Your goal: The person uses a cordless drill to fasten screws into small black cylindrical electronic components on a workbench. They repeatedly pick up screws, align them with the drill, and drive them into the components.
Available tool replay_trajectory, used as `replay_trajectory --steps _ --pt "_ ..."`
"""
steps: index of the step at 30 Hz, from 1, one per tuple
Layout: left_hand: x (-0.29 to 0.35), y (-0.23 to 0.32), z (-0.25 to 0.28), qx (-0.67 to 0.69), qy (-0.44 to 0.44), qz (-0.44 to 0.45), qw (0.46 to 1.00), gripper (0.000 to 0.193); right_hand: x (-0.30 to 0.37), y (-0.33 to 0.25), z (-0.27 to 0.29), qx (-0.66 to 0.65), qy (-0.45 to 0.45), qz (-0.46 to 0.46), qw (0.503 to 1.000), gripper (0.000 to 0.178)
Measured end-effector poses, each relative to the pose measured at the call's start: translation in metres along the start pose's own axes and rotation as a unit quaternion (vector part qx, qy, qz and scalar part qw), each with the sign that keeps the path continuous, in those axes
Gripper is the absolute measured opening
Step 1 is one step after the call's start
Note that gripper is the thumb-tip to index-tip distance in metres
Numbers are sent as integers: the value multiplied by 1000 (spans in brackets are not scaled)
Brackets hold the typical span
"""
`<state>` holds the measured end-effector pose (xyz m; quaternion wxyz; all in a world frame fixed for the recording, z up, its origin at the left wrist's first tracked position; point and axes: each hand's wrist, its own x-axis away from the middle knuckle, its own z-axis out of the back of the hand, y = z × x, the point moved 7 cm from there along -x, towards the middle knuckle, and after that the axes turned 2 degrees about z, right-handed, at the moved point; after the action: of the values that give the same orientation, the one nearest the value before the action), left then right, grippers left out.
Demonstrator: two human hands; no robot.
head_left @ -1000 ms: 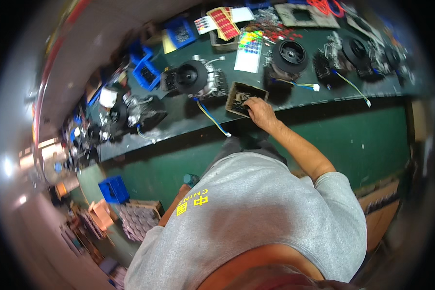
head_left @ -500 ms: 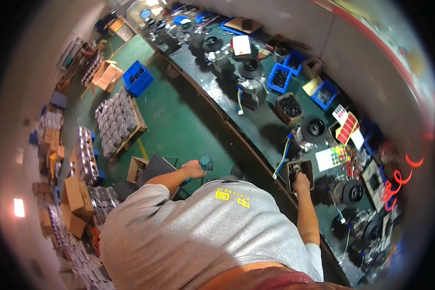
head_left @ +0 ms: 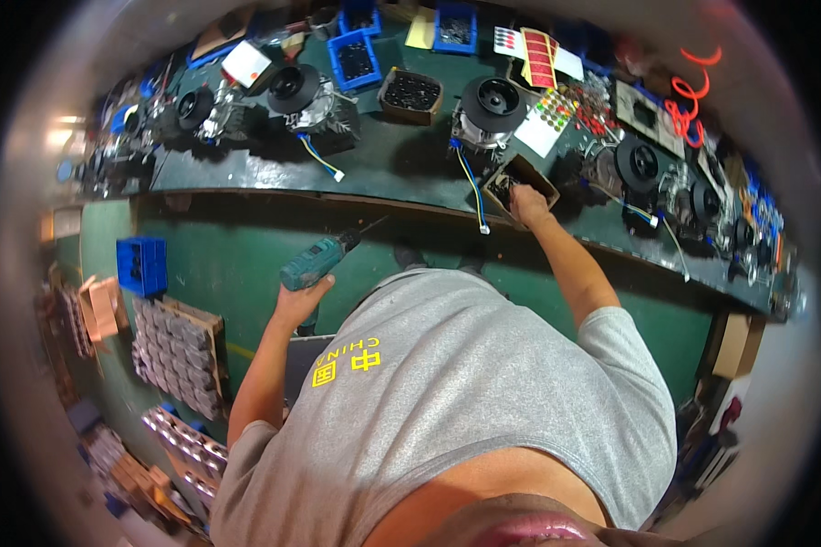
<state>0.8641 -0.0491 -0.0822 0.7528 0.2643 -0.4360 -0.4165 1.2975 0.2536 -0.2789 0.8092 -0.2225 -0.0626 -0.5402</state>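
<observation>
My left hand is wrapped round the handle of a teal cordless drill, held out over the floor in front of the bench. The drill's long thin bit points toward the bench edge. On the right, my right hand reaches down into a small open cardboard box at the bench's front edge. Its fingers are curled among dark small parts, and their tips are hidden. Just behind that box stands a motor unit with a round black fan wheel and a hanging cable ending in a white plug.
More fan-topped motor units line the green bench. Blue bins, a box of black parts and sticker sheets stand behind. A red coiled hose hangs at right. Stacked castings and a blue crate occupy the left floor.
My view has swung to the right and now faces the bench more squarely. The drill has come up into fuller view in my left hand. My right hand stays in the box.
</observation>
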Motion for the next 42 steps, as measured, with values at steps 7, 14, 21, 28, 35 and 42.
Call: replay_trajectory --steps 7,14,21,28,35,42 --pt "-16 35 35 65 -46 -36 996 38 36 -29 59 -559 167 -160 796 19" --pt "-49 99 4 200 -122 -83 969 31 66 -150 107 -870 90 -128 468 28" --pt "-56 120 -6 182 -108 -78 974 32 40 -173 108 -938 43 -105 327 15" --pt "-60 127 -7 151 -79 -68 983 35 22 -170 109 -956 -4 -109 271 15" --pt "-62 128 -9 129 -68 -68 987 32 17 -170 108 -962 -22 -100 255 12" --pt "-63 119 0 79 -47 -62 994 36 21 -174 103 -962 -22 -118 246 10"
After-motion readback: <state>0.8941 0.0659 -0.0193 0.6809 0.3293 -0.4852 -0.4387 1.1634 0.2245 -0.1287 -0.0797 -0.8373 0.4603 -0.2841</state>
